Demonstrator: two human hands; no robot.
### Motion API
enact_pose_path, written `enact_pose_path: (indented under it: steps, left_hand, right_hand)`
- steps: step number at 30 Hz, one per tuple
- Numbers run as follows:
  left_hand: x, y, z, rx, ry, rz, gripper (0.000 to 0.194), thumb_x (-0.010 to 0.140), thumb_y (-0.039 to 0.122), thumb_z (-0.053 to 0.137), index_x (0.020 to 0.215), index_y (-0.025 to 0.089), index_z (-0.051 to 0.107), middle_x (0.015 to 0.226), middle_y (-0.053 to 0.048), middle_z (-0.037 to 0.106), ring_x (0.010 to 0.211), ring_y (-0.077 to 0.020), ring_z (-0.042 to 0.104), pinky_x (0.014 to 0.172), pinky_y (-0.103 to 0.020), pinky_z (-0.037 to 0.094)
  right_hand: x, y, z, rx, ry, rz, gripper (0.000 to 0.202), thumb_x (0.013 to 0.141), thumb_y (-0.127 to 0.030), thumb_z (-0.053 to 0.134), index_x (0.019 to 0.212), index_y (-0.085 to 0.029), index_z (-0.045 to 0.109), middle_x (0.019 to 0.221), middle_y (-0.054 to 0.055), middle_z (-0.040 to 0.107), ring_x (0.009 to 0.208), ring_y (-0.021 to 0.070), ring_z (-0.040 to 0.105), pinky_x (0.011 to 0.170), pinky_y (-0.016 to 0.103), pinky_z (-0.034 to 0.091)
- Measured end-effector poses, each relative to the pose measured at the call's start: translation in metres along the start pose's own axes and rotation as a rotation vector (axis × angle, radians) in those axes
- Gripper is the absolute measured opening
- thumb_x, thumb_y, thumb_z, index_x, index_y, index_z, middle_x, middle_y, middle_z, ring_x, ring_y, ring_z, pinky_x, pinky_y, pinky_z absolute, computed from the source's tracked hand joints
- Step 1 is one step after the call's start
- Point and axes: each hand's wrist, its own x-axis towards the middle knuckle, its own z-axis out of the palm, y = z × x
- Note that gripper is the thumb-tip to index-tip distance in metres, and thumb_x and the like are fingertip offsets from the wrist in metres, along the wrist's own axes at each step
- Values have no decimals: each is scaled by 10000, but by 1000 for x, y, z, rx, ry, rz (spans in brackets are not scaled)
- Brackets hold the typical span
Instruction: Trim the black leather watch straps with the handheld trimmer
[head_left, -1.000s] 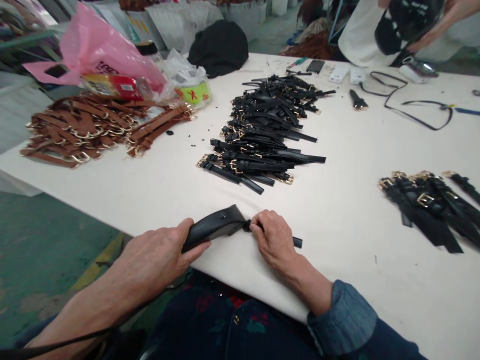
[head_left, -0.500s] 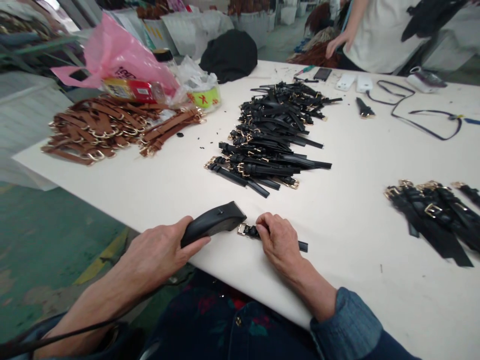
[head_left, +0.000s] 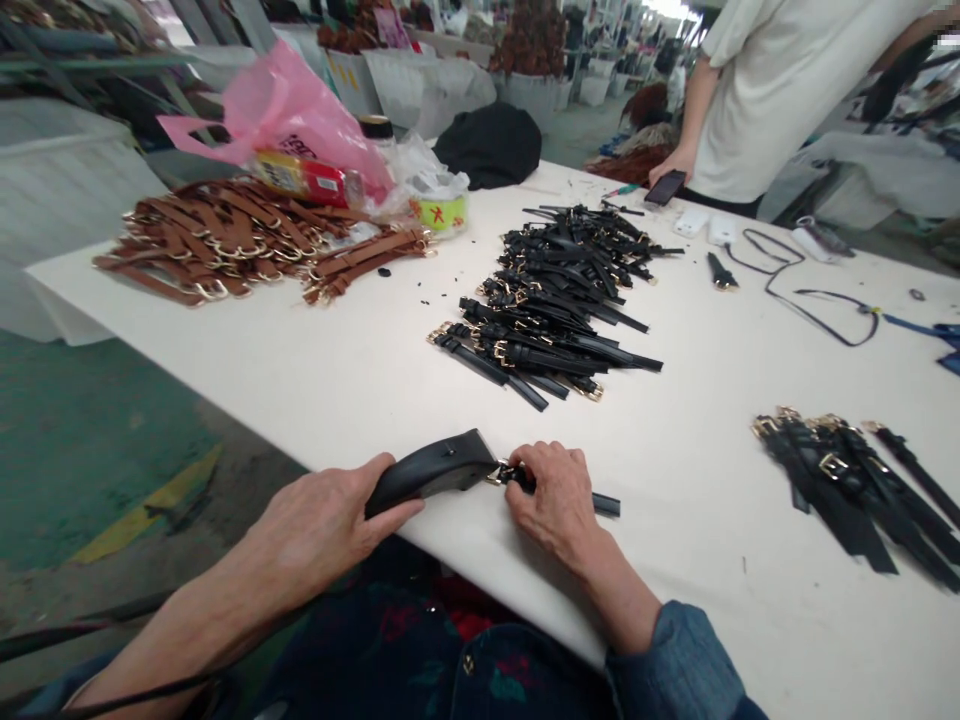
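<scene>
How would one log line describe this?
left-hand grip: black tool; right-hand grip: black strap; tool tip: at strap's buckle; contact: unclear

Head view, down across table [head_left: 682, 440]

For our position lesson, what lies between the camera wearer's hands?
The front of a black tool and the buckle of a strap, in the head view.

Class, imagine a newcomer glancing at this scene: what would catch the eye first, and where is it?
Probably the bright pink bag, at the table's far left behind a heap of brown straps. Next, the big pile of black straps mid-table. Then, at the near edge, the hands: the left hand grips a black tool, the right hand a buckled strap.
</scene>
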Motion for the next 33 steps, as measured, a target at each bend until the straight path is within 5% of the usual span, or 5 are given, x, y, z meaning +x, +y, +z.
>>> enact_pose_path:
  steps: [12, 22, 33]
  left_hand:
    - [-15, -15, 11, -21, 11, -11, 576, 895, 700, 343, 1098, 219, 587, 842, -121, 743, 895, -396, 725, 729, -436, 484]
    - [-13, -14, 14, -78, 25, 35, 609, 879, 733, 350, 1110, 224, 593, 846, -113, 743, 875, -353, 726, 726, -406, 483]
    - [-10, -15, 19, -94, -9, 36, 612, 882, 727, 356, 1139, 222, 587, 871, -119, 742, 885, -364, 723, 744, -424, 487]
  right_hand:
    - [-8, -3, 0, -128, 57, 0, 151, 797, -249, 567, 888, -224, 685, 870, 35, 648, 855, 202, 558, 797, 365, 262]
    - [6, -15, -27, -253, -232, 49, 127, 771, -196, 586, 860, -228, 671, 876, 55, 676, 815, 224, 587, 688, 344, 254]
    - [1, 7, -16, 163, -191, 76, 183, 808, -146, 598, 846, -250, 743, 855, 5, 621, 737, 139, 551, 730, 288, 360]
